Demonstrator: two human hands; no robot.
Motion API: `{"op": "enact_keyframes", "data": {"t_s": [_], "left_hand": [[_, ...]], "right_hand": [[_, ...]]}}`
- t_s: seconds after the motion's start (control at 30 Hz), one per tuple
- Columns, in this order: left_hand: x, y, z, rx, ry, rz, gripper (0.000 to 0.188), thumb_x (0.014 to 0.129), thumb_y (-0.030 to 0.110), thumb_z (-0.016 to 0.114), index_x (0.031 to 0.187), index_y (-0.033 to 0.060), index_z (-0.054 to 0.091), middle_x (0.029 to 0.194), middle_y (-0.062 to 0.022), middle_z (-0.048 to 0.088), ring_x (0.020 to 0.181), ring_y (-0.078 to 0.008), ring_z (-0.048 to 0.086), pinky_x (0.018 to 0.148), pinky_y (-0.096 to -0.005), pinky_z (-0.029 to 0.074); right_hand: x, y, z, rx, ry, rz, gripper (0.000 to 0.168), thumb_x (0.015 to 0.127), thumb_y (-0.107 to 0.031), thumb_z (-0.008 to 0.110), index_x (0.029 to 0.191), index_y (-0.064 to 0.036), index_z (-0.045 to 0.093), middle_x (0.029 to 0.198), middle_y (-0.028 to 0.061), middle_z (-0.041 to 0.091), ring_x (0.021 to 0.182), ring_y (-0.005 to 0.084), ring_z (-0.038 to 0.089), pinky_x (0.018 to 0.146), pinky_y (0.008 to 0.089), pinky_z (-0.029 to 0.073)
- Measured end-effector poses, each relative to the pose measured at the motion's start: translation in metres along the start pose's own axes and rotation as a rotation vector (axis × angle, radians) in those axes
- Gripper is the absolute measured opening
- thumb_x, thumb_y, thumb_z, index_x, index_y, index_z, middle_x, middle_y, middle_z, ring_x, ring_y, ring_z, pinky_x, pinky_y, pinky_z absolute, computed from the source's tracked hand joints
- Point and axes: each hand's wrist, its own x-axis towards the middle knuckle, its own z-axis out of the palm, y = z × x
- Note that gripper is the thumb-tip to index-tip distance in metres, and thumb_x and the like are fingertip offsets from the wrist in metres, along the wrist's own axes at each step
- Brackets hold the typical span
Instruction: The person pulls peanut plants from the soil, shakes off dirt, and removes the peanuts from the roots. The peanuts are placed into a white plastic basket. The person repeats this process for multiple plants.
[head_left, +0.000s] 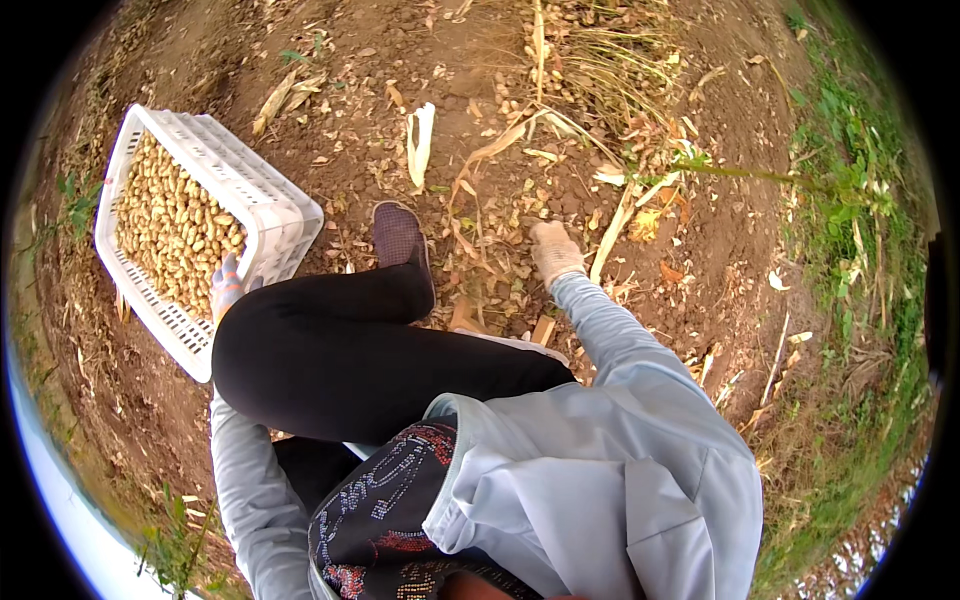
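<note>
A white plastic crate heaped with unshelled peanuts stands tilted on the soil to my left. My left hand, in a grey and orange glove, grips its near rim, with fingertips on the peanut side and another digit outside. The knee covers part of that hand. Out in front on the right, my right hand wears a beige knit glove and is down at the ground among dry leaves. Its fingers are curled under, so anything in them is hidden. A dry corn stalk lies just right of it.
My bent leg and shoe sit between the hands. Uprooted peanut plants lie ahead at the right. A pale corn husk rests beyond the shoe. Green weeds line the right edge.
</note>
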Motion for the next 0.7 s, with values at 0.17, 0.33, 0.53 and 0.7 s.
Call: {"op": "enact_keyframes", "data": {"t_s": [0.17, 0.33, 0.53, 0.7], "left_hand": [[-0.003, -0.002, 0.003, 0.286, 0.065, 0.282, 0.044, 0.080, 0.016, 0.069, 0.121, 0.0135, 0.052, 0.111, -0.0176, 0.056, 0.108, -0.0380, 0.054, 0.087, -0.0449, 0.045], [0.002, -0.006, 0.005, 0.266, 0.027, 0.271, 0.045, 0.078, 0.018, 0.072, 0.120, 0.0172, 0.053, 0.109, -0.0176, 0.056, 0.107, -0.0382, 0.054, 0.086, -0.0460, 0.045], [-0.004, 0.012, -0.001, 0.328, 0.036, 0.169, 0.045, 0.078, 0.024, 0.072, 0.119, 0.0218, 0.053, 0.115, -0.0158, 0.057, 0.112, -0.0369, 0.054, 0.089, -0.0475, 0.043], [0.000, 0.016, -0.003, 0.335, 0.028, 0.137, 0.048, 0.077, 0.026, 0.073, 0.120, 0.0216, 0.053, 0.115, -0.0168, 0.057, 0.110, -0.0377, 0.054, 0.089, -0.0474, 0.044]], "right_hand": [[-0.004, -0.012, -0.030, 0.401, 0.049, 0.274, 0.019, 0.080, -0.022, 0.066, 0.093, -0.009, 0.061, 0.095, 0.0157, 0.066, 0.094, 0.0335, 0.063, 0.081, 0.0398, 0.050], [0.007, -0.104, -0.087, 0.776, 0.043, 0.141, 0.022, 0.083, -0.021, 0.069, 0.092, -0.005, 0.057, 0.084, 0.0071, 0.061, 0.076, 0.0169, 0.058, 0.071, 0.0301, 0.049], [-0.002, -0.298, -0.127, 1.203, -0.216, -0.545, 0.026, 0.084, -0.018, 0.068, 0.102, -0.004, 0.057, 0.090, 0.0060, 0.059, 0.081, 0.0169, 0.059, 0.074, 0.0287, 0.051], [0.002, -0.310, -0.109, 1.284, -0.628, -0.732, 0.038, 0.089, -0.019, 0.062, 0.126, -0.009, 0.055, 0.116, 0.0079, 0.061, 0.103, 0.0173, 0.059, 0.092, 0.0301, 0.048]]}}
